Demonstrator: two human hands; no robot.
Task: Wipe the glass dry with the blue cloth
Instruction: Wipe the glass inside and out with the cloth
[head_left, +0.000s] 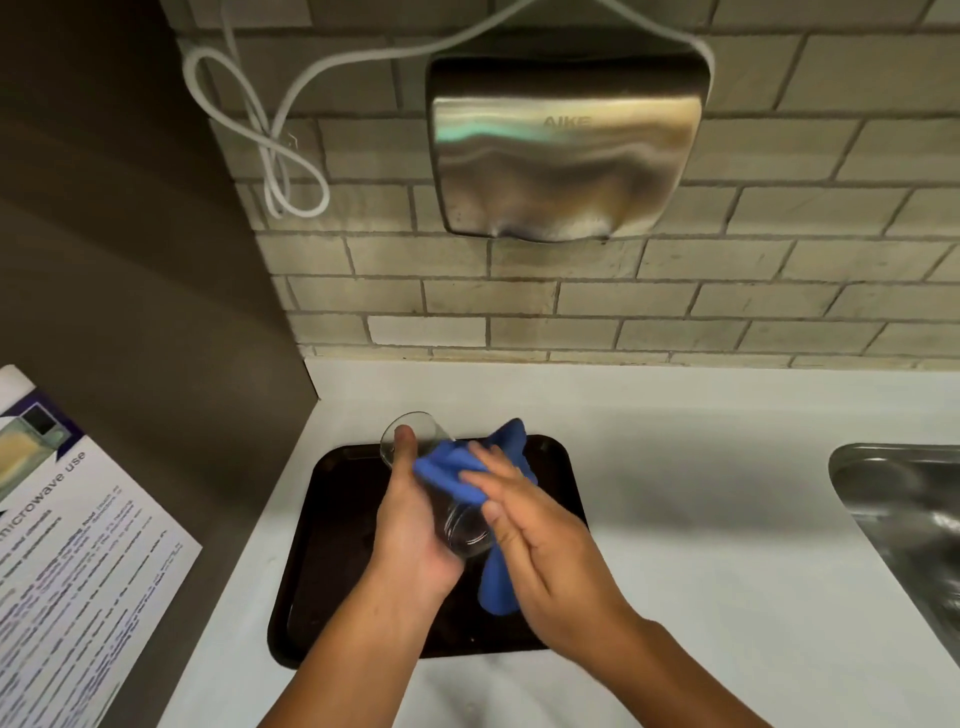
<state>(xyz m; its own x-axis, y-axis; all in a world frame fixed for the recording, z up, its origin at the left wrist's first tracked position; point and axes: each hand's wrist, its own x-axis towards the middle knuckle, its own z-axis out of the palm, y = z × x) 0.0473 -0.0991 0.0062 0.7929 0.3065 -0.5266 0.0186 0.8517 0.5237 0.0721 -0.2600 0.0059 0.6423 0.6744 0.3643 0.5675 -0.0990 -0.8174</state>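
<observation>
head view, looking down: a person's two bare hands work over a black tray (322, 519) that lies on a white surface (675, 467). the left hand (410, 525) has its grip clamped round a clear glass (460, 530), thumb lying up near the rim. the glass is held above the tray, tilted, with its mouth pointing away to the upper left and its base toward the person. a blue cloth (452, 470) is draped over the side of the glass, and one end hangs down beneath the hands. the right hand (540, 540) has no closed grip: its fingers lie straight and flat, pressing the cloth against the glass. a steel sink (909, 509) shows at the right edge. on the tiled wall (779, 291) behind hangs a metal hand dryer (566, 150), with a looped white cord (270, 156) to its left. a printed leaflet (78, 545) headed "microwave use" sits at the far left.
</observation>
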